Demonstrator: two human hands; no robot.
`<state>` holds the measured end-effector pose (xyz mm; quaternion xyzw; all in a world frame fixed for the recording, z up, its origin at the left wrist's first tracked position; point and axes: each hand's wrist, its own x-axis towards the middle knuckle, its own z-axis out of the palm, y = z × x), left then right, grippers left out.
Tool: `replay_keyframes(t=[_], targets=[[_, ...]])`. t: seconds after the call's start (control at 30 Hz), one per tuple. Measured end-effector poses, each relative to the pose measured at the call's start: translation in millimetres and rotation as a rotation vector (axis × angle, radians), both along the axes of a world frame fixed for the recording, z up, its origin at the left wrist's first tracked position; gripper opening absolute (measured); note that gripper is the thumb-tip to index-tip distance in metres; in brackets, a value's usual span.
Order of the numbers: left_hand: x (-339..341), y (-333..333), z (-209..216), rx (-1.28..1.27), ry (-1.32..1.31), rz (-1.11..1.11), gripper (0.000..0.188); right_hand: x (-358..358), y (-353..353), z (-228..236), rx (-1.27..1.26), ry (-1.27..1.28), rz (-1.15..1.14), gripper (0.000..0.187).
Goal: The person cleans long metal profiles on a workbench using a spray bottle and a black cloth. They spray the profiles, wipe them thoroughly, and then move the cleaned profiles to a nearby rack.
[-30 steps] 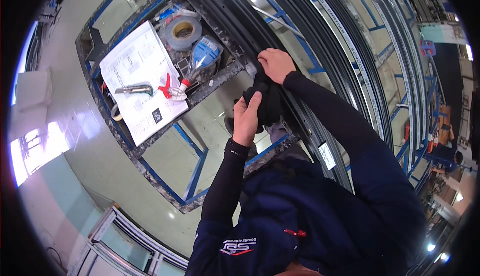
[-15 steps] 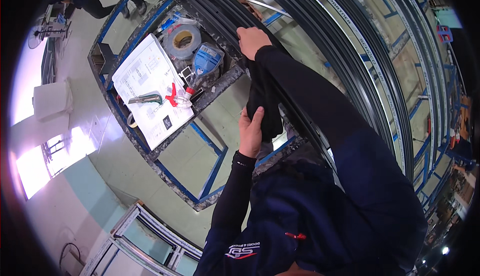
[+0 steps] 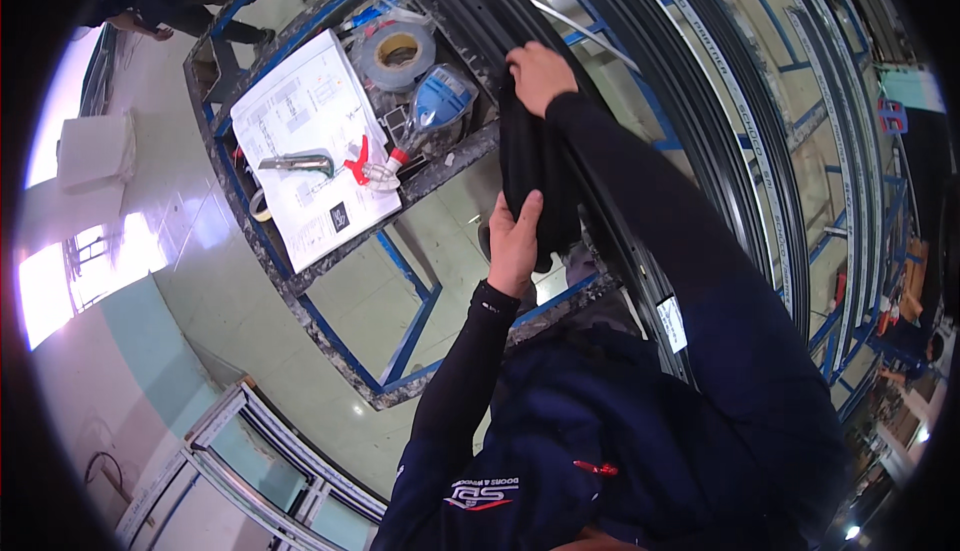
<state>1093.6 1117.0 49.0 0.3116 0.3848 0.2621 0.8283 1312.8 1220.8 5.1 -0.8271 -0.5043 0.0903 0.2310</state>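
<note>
A soft, dark black bundle that looks like folded cloth hangs between my hands, against the near side of long black profiles. My left hand grips its lower part, thumb on top and fingers underneath. Higher up, my right hand is closed at the bundle's upper end, next to the profiles, with its fingertips partly hidden. Left of my hands lie printed sheets with a utility knife on them. A spray bottle with a red trigger rests beside a tape roll.
A blue-edged metal frame table with open gaps stands at my left. More long profiles lie on racks to the right. White frames lean at lower left. Another person's legs show at upper left.
My view has shifted slightly. Both hands keep hold of the black cloth, and the right hand sits a little nearer the left one. The other person has moved a leg.
</note>
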Motion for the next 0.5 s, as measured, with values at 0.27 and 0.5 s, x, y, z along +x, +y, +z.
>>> replay_keyframes(t=[0.27,0.5], targets=[[-0.1,18.2,1.4,-0.069,-0.085,-0.033,0.032,-15.2,-56.9,-11.2,0.004,0.022,0.039,0.017],[8.3,16.8,-3.4,0.011,-0.057,0.062,0.033,2.6,7.7,-5.1,0.021,-0.041,-0.087,0.021]])
